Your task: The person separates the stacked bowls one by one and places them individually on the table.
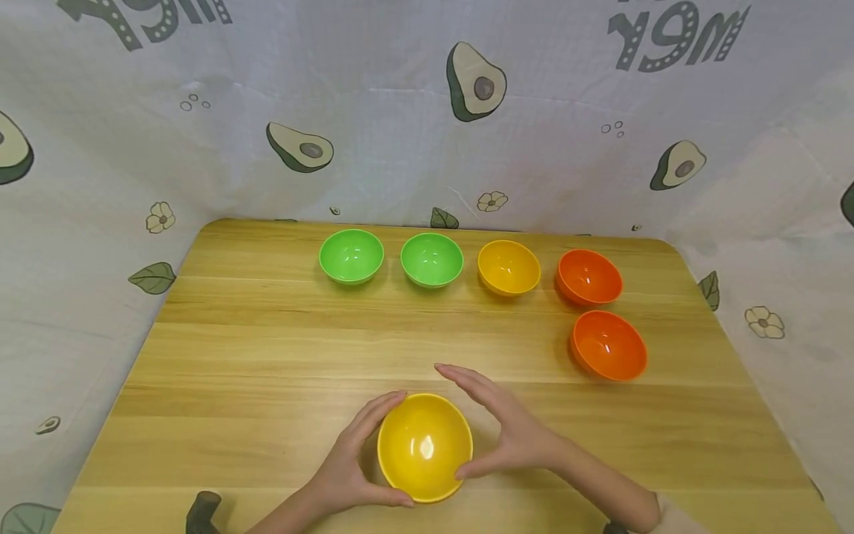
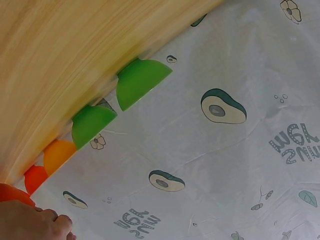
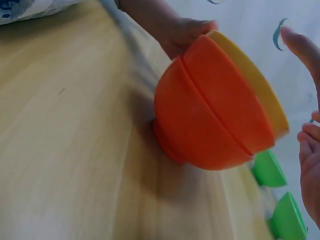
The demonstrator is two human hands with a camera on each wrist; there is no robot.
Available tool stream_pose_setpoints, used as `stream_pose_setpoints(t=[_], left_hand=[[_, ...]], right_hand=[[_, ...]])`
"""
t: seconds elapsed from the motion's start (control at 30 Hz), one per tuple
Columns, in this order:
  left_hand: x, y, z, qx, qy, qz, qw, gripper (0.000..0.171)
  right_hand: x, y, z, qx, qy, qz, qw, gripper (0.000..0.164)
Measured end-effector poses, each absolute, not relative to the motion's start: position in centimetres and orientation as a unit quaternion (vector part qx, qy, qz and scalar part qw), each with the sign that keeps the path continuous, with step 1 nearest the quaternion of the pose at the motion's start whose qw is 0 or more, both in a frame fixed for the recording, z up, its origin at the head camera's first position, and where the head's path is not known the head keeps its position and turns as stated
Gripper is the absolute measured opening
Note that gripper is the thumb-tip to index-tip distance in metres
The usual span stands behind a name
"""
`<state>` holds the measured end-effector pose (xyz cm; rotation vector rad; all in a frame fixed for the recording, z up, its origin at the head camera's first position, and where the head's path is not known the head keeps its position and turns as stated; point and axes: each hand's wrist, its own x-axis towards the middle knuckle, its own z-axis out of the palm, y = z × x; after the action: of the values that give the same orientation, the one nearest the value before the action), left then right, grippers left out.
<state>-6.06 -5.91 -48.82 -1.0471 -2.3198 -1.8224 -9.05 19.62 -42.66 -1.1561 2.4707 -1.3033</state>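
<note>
A yellow bowl (image 1: 425,447) sits nested at the top of a stack near the table's front. In the right wrist view, two orange bowls (image 3: 205,107) show beneath its yellow rim (image 3: 250,75). My left hand (image 1: 347,467) grips the stack from the left, fingers behind and thumb in front. On the other side, my right hand (image 1: 510,430) is spread wide, its thumb by the bowl's right rim and its fingers raised away from it; whether the thumb touches cannot be told. Its fingers (image 3: 311,145) appear apart from the stack in the right wrist view.
Along the back edge stand two green bowls (image 1: 351,256) (image 1: 431,260), a yellow bowl (image 1: 509,268) and an orange bowl (image 1: 589,277). Another orange bowl (image 1: 608,345) stands in front of that one. A dark object (image 1: 202,510) pokes up at the wooden table's (image 1: 267,356) front left. Printed cloth (image 1: 400,148) hangs behind.
</note>
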Motion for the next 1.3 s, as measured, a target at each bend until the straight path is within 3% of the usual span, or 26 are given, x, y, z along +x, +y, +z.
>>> stream_pose_setpoints(t=[0.3, 0.87, 1.3], left_hand=[[-6.0, -5.8, -48.9, -0.341, -0.735, -0.587, 0.01, 0.102], [-6.0, -5.8, -49.0, -0.341, -0.731, -0.592, 0.002, 0.099], [-6.0, -6.0, -48.9, -0.332, -0.73, -0.597, -0.013, 0.111]], right_hand=[[-8.2, 18.5, -43.7, -0.383, 0.823, -0.398, 0.131, 0.102], [-8.1, 18.3, -44.8, -0.393, 0.813, -0.411, 0.124, 0.107], [-8.0, 18.2, -44.9, -0.393, 0.833, -0.373, 0.112, 0.114]])
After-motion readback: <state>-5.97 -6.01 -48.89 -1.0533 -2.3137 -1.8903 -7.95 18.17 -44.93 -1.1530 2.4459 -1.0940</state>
